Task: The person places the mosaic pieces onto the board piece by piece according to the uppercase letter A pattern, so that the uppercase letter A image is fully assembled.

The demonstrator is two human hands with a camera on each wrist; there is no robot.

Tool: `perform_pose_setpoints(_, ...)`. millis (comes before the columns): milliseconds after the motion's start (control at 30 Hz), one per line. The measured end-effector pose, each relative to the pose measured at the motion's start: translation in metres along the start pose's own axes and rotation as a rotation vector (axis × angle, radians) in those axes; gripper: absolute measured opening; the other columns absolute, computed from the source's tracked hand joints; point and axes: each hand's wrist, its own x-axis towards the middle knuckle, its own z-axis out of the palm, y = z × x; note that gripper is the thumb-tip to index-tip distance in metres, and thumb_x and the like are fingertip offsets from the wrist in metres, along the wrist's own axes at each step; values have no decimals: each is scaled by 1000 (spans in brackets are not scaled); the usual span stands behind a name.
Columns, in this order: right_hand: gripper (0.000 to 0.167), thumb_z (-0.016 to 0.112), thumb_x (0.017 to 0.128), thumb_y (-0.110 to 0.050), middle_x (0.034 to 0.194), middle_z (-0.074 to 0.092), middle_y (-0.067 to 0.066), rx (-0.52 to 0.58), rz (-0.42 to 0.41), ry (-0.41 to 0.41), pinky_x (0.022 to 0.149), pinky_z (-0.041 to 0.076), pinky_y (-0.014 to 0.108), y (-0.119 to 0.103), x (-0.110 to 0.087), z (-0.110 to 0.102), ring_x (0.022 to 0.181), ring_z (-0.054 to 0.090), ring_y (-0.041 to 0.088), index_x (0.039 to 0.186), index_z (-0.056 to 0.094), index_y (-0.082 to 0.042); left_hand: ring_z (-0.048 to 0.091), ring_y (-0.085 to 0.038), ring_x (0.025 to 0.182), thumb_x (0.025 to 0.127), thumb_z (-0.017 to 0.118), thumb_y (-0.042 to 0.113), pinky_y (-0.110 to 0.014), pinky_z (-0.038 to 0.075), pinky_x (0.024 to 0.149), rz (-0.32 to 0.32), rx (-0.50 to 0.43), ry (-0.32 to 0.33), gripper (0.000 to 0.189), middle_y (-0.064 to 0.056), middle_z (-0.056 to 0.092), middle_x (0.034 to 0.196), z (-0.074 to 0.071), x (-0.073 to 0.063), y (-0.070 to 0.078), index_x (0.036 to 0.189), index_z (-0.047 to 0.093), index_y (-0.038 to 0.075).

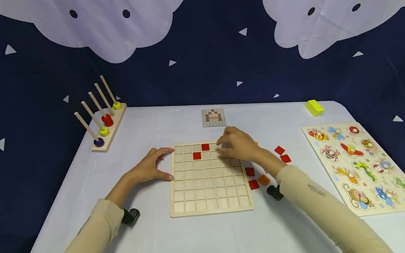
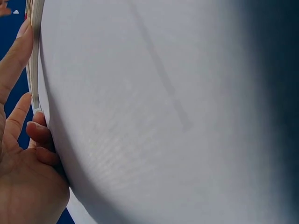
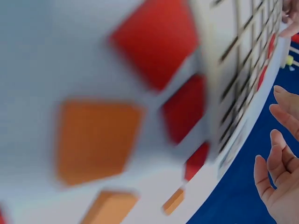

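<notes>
A wooden grid board (image 1: 204, 183) lies flat in the middle of the table. Two red square tiles sit in its upper cells, one in the top row (image 1: 205, 147) and one diagonally below it (image 1: 196, 155). My left hand (image 1: 149, 166) touches the board's left edge with thumb and index finger spread apart. In the left wrist view, those fingers (image 2: 21, 51) rest along the board's side. Over the board's upper right cells hovers my right hand (image 1: 239, 144). The right wrist view shows its fingers (image 3: 275, 163) apart, with no tile visible between them.
Loose red tiles (image 1: 253, 184) and orange tiles (image 1: 264, 180) lie right of the board. A small pattern card (image 1: 213, 118) is behind it. A peg stacker (image 1: 109, 131) stands at the back left. An insect puzzle (image 1: 365, 167) and yellow block (image 1: 314, 108) are at right.
</notes>
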Motion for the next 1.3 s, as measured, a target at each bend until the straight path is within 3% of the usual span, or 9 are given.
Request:
perform_pose_setpoints(600, 30, 80, 83, -24, 94, 57, 8, -16, 134, 37, 73, 44, 37, 43, -49, -1, 88, 48, 21, 108, 76, -8, 36, -25, 93, 69, 92, 25, -36, 34, 78, -31, -19, 10, 92, -13, 40, 108, -5, -8, -3, 147, 44, 15)
perform_pose_setpoints(1033, 24, 78, 85, -20, 99, 56, 9, 37, 240, 41, 80, 45, 40, 56, -61, 1, 93, 50, 24, 101, 75, -3, 37, -25, 97, 70, 91, 24, -36, 34, 80, -40, -3, -12, 92, -12, 39, 108, -3, 1, 3, 148, 43, 16)
perform_pose_setpoints(1300, 25, 79, 82, -20, 99, 55, 9, 49, 263, 58, 76, 44, 40, 58, -66, 1, 92, 50, 24, 99, 75, -2, 36, -26, 98, 70, 91, 22, -37, 33, 81, -34, -19, -16, 91, -13, 38, 107, -2, 1, 5, 147, 43, 14)
